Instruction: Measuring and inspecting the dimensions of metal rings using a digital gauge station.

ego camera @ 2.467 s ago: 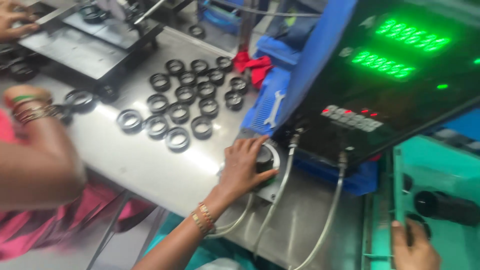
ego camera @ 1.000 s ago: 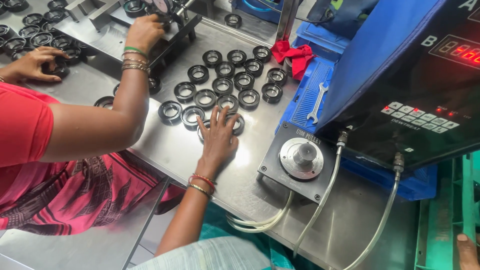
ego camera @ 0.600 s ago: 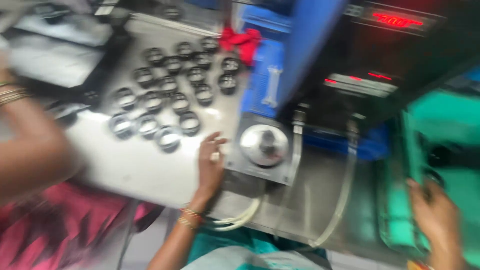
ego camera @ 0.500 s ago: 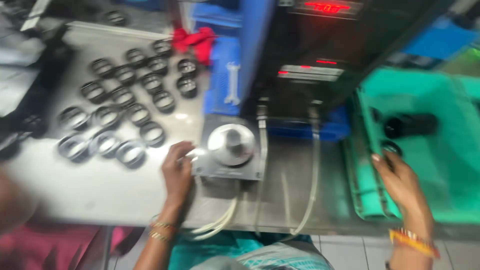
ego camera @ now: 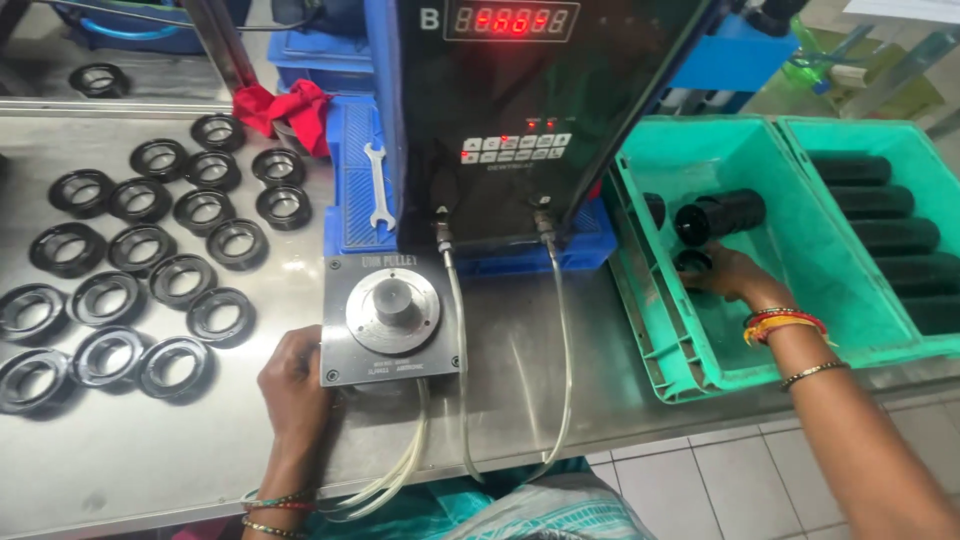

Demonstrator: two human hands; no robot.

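The left hand point(ego camera: 293, 383) rested curled against the left edge of the grey fixture plate point(ego camera: 390, 318) on the steel table point(ego camera: 150, 450), its fingers tucked beside the plate and pinching nothing that could be seen. The right hand point(ego camera: 735, 280) reached into the near green crate point(ego camera: 700, 370), its fingers closed around a small black ring point(ego camera: 692, 262) low against the crate's left wall, just below a black cylinder point(ego camera: 720, 215) lying on its side. The likeliest slip lay there: the grip looked shallow and partly hidden, so the ring could have dropped back into the crate, or the knuckles could have nudged the cylinder and sent it rolling. The round boss point(ego camera: 394, 300) on the fixture stood bare, and the left fingers sat close enough to be caught if a part came down on it carelessly. Two clear hoses point(ego camera: 560, 330) trailed from the black machine point(ego camera: 530, 120) across the table's front edge, where a returning forearm might have snagged them. The black seals point(ego camera: 130, 290) lay in rows well to the left, and a loose spanner point(ego camera: 377, 185) rested on the blue tray point(ego camera: 345, 200).
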